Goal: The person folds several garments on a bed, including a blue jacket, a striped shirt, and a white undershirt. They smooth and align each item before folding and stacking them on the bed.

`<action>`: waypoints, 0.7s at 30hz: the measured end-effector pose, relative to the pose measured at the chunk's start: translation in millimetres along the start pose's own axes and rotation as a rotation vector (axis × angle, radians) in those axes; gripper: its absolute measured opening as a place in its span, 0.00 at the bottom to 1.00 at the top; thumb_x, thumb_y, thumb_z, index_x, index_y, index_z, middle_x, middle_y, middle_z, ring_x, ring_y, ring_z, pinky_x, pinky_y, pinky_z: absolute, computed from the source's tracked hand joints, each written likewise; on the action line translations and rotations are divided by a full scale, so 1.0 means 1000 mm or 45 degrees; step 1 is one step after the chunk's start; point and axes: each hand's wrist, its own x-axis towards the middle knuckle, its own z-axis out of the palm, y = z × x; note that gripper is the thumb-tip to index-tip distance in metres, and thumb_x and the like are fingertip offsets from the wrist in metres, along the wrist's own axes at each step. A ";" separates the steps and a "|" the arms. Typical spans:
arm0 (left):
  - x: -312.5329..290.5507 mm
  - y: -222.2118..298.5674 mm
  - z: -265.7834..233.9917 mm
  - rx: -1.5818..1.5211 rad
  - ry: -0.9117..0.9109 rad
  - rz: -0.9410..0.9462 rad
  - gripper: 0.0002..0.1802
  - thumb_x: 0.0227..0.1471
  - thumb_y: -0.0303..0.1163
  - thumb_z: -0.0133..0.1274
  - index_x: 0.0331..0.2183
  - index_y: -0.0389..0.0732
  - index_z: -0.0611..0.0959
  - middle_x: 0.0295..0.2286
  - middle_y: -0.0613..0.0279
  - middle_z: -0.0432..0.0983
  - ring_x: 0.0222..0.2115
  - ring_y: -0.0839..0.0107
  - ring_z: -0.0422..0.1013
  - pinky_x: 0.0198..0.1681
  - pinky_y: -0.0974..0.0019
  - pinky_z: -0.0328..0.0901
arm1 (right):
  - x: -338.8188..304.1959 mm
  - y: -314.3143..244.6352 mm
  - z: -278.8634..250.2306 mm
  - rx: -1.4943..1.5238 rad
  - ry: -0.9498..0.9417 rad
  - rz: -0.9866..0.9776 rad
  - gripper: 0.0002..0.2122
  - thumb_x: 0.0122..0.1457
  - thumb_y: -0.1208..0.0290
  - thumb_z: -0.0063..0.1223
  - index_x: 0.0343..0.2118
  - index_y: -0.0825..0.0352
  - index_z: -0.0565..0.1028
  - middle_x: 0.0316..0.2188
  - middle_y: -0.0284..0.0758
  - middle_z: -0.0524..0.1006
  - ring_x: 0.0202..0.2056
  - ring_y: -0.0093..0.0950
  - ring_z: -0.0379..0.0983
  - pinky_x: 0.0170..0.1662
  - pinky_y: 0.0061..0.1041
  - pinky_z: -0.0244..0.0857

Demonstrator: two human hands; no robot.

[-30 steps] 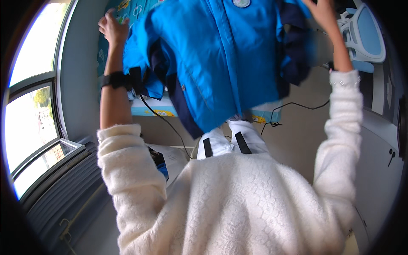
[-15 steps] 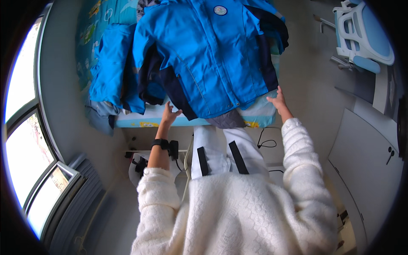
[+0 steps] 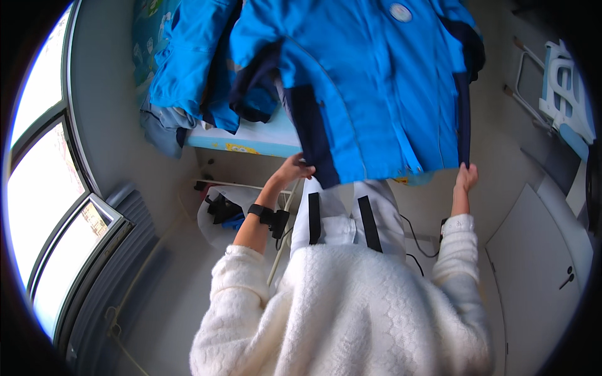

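Note:
A blue jacket [image 3: 370,94] with dark navy side panels and a round white badge stretches out in front of me, its hem toward me. My left hand [image 3: 297,168] pinches the hem's left corner, at a navy panel. At the right corner of the hem, my right hand [image 3: 466,176] grips the edge with fingers closed. The hem is pulled fairly straight between both hands. Left of the jacket lies another blue garment [image 3: 182,66], bunched on the bed [image 3: 216,142]. Beyond the top edge of the view the jacket's collar is cut off.
Greyish-blue clothing [image 3: 164,128] hangs over the bed's left corner. A whitish bag [image 3: 213,216] with dark and blue things sits below the bed. Windows [image 3: 47,182] line the left wall. On the right are a white-and-blue chair [image 3: 567,91] and a white cabinet [image 3: 533,257] with a key.
Both hands have gone from open, beside the hem, to gripping its two corners. The jacket's hem is now drawn wider. The whole view has shifted, with the jacket further right in it.

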 end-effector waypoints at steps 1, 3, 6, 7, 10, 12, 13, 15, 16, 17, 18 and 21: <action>-0.002 -0.008 -0.002 0.063 -0.081 -0.014 0.27 0.47 0.26 0.58 0.49 0.33 0.68 0.37 0.54 0.74 0.36 0.67 0.72 0.43 0.66 0.68 | -0.008 0.013 -0.007 -0.099 0.011 0.082 0.10 0.49 0.74 0.58 0.34 0.70 0.74 0.31 0.38 0.76 0.33 0.30 0.72 0.40 0.27 0.65; 0.007 -0.018 -0.019 0.292 0.143 0.183 0.25 0.47 0.22 0.55 0.48 0.34 0.69 0.33 0.55 0.75 0.36 0.68 0.72 0.41 0.67 0.68 | -0.017 0.020 -0.012 -0.058 0.014 0.218 0.12 0.50 0.74 0.59 0.38 0.69 0.73 0.34 0.39 0.75 0.36 0.32 0.72 0.44 0.28 0.65; 0.029 -0.021 -0.072 -0.078 0.754 0.336 0.17 0.51 0.27 0.50 0.45 0.36 0.72 0.30 0.61 0.74 0.29 0.73 0.69 0.31 0.72 0.65 | -0.034 -0.003 -0.014 0.286 -0.302 0.339 0.16 0.53 0.74 0.56 0.45 0.68 0.70 0.39 0.38 0.74 0.39 0.31 0.72 0.46 0.27 0.64; 0.038 -0.016 -0.093 -0.298 0.953 0.481 0.13 0.51 0.27 0.50 0.41 0.37 0.74 0.29 0.61 0.74 0.27 0.73 0.68 0.31 0.72 0.64 | -0.039 -0.021 -0.015 0.439 -0.542 0.304 0.15 0.53 0.74 0.56 0.45 0.67 0.71 0.39 0.37 0.74 0.38 0.28 0.72 0.44 0.25 0.64; 0.045 0.018 -0.157 0.309 1.461 0.746 0.11 0.51 0.26 0.51 0.39 0.36 0.75 0.33 0.55 0.75 0.33 0.62 0.72 0.37 0.64 0.66 | -0.065 -0.083 -0.007 0.615 -0.974 0.088 0.14 0.56 0.72 0.53 0.45 0.65 0.71 0.37 0.34 0.75 0.37 0.23 0.72 0.43 0.20 0.64; 0.046 0.060 -0.184 0.523 1.524 0.886 0.12 0.50 0.26 0.52 0.39 0.36 0.76 0.36 0.53 0.75 0.36 0.58 0.72 0.41 0.63 0.66 | -0.083 -0.131 0.006 0.456 -0.980 -0.072 0.13 0.56 0.74 0.53 0.45 0.67 0.71 0.35 0.33 0.75 0.36 0.22 0.72 0.41 0.19 0.65; 0.047 0.083 -0.194 0.579 1.473 1.041 0.14 0.49 0.26 0.53 0.40 0.36 0.76 0.38 0.52 0.75 0.38 0.56 0.72 0.42 0.63 0.66 | -0.092 -0.160 0.016 0.470 -0.915 -0.127 0.13 0.56 0.76 0.52 0.44 0.67 0.71 0.35 0.33 0.75 0.35 0.22 0.72 0.39 0.18 0.66; 0.056 0.134 -0.207 0.842 1.448 1.239 0.19 0.46 0.28 0.57 0.43 0.38 0.76 0.41 0.50 0.73 0.41 0.56 0.70 0.45 0.61 0.66 | -0.107 -0.225 0.032 0.614 -0.803 -0.556 0.18 0.53 0.81 0.52 0.49 0.66 0.70 0.37 0.37 0.76 0.33 0.23 0.74 0.38 0.20 0.67; 0.061 0.159 -0.214 0.832 1.229 1.259 0.25 0.44 0.31 0.60 0.46 0.39 0.74 0.44 0.50 0.72 0.44 0.55 0.69 0.47 0.60 0.64 | -0.111 -0.263 0.036 0.595 -0.739 -0.754 0.20 0.54 0.82 0.51 0.51 0.65 0.69 0.39 0.37 0.76 0.33 0.24 0.74 0.39 0.21 0.68; 0.068 0.180 -0.218 0.842 1.026 1.358 0.31 0.42 0.34 0.62 0.49 0.40 0.72 0.46 0.49 0.70 0.46 0.54 0.68 0.50 0.58 0.63 | -0.116 -0.305 0.040 0.591 -0.766 -0.899 0.23 0.54 0.83 0.49 0.55 0.61 0.66 0.45 0.39 0.73 0.34 0.24 0.74 0.40 0.23 0.68; 0.074 0.192 -0.214 0.782 0.902 1.101 0.36 0.40 0.38 0.64 0.51 0.41 0.70 0.47 0.49 0.69 0.48 0.53 0.66 0.52 0.56 0.61 | -0.121 -0.348 0.044 0.588 -0.754 -1.114 0.24 0.55 0.84 0.47 0.56 0.59 0.65 0.50 0.40 0.70 0.35 0.25 0.74 0.41 0.23 0.68; 0.083 0.215 -0.206 0.996 0.742 0.677 0.45 0.35 0.43 0.68 0.54 0.40 0.66 0.48 0.46 0.68 0.49 0.53 0.66 0.55 0.53 0.58 | -0.145 -0.477 0.064 0.626 -0.754 -1.571 0.22 0.55 0.81 0.48 0.54 0.58 0.67 0.54 0.41 0.64 0.41 0.32 0.73 0.44 0.28 0.68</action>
